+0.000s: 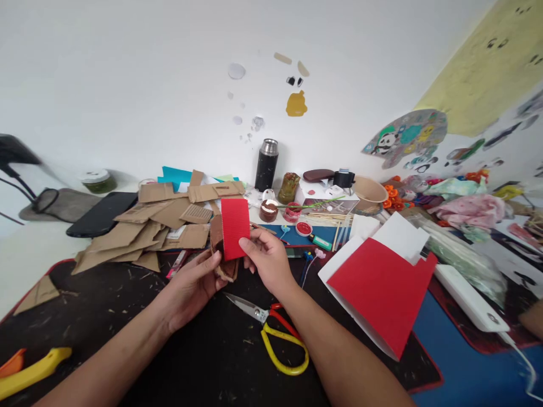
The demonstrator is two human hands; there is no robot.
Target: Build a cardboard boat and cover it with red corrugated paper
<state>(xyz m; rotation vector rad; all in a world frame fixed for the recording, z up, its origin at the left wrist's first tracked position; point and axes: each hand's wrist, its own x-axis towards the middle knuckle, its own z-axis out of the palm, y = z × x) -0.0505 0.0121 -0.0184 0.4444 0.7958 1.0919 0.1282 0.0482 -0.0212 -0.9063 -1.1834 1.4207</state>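
Two hands (left hand (193,285), right hand (265,260)) meet at 12 o'clock; one pair of scissors (271,328) at 6, two red sheets, one flask (266,164).

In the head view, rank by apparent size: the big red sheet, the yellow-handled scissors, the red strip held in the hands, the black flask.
1. Big red sheet, clearly largest.
2. Yellow-handled scissors.
3. Red strip and black flask look about alike; the flask stands farther from the camera, so I leave them unranked.
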